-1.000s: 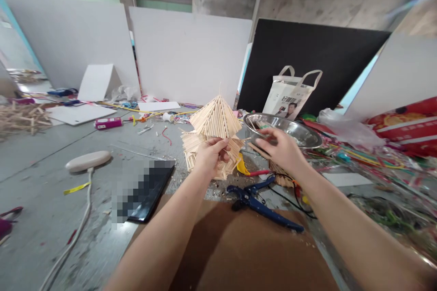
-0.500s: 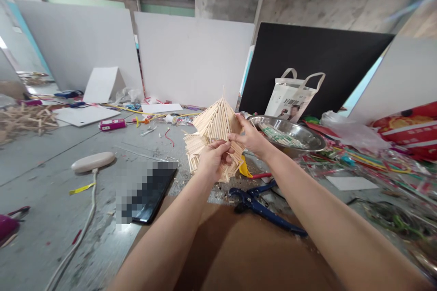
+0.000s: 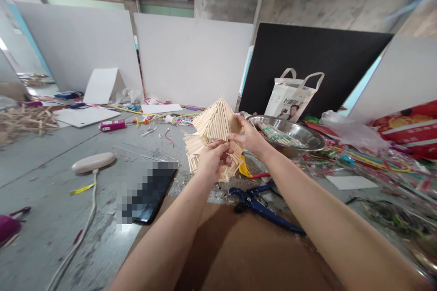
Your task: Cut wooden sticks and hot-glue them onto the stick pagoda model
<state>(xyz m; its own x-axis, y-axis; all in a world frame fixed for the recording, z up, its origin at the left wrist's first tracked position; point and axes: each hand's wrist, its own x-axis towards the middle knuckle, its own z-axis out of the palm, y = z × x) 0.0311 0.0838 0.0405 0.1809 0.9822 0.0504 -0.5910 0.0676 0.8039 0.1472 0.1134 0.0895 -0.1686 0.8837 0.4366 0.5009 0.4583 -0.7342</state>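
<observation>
A pagoda-like model made of thin wooden sticks (image 3: 213, 125) is held up in the middle of the view, its pointed roof upward. My left hand (image 3: 213, 160) grips its lower tier from below, fingers curled round the sticks. My right hand (image 3: 247, 136) pinches the right edge of the roof, fingers closed on it. Behind the model a steel bowl (image 3: 307, 138) holds several loose sticks.
Blue pliers (image 3: 259, 202) lie on a brown board (image 3: 246, 254) below my arms. A black tablet (image 3: 153, 195), a white oval device (image 3: 93, 162) with a cable, a stick pile (image 3: 23, 120), a tote bag (image 3: 293, 95) and coloured clutter (image 3: 368, 159) surround the grey floor.
My right hand left the steel bowl's rim, moved left and closed on the roof's right edge. My left hand kept its hold on the model.
</observation>
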